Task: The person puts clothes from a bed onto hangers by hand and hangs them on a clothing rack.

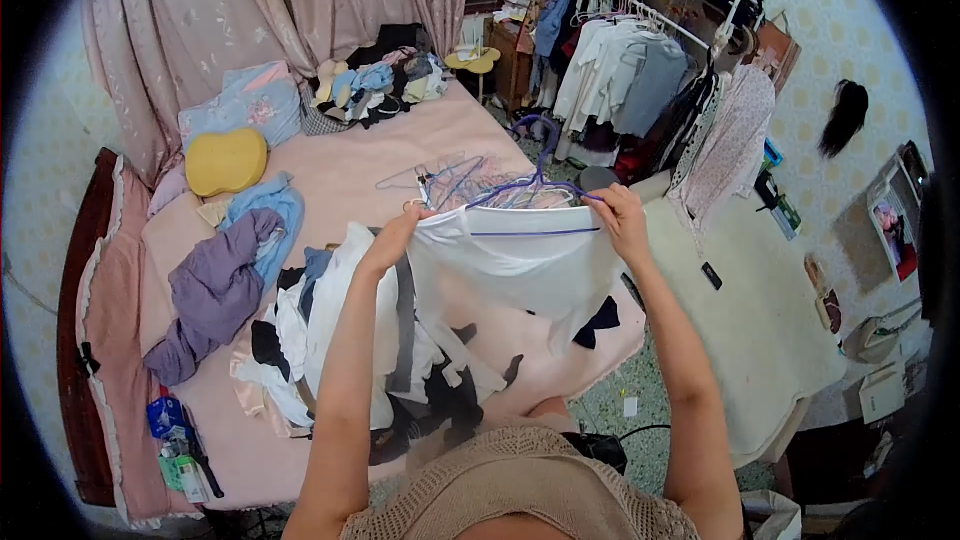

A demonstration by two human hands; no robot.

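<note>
Knit top (520, 485): beige, nearest the camera, worn by the person whose bare arms reach forward on both sides of it.
Left hand (398, 238): closed on one upper corner of a white garment (505, 265), just beside the near ends of some hangers.
Right hand (620, 218): clamped on the opposite upper corner, at the end of a purple hanger (541, 165); whether the fingers grip the hanger too, I cannot tell.
Between the hands: well apart, with the garment's upper edge spread from one to the other.
White garment: held up in front of the person, over the near part of the bed (330, 170), thin cloth hanging down; its exact kind is unclear.
Purple hanger: hook upward beyond the garment, shoulders sloping to its top edge; a straight purple bar shows across the cloth.
Pink bedsheet: bears a heap of white, black and gray clothes (340, 285) near the left forearm, a tangle of hangers (470, 180) beyond the garment, and, farther left, a purple cloth (215, 285) and a yellow cushion (227, 162).
Clothes rack (650, 12): beyond the bed, hung with white and gray shirts (600, 75).
</note>
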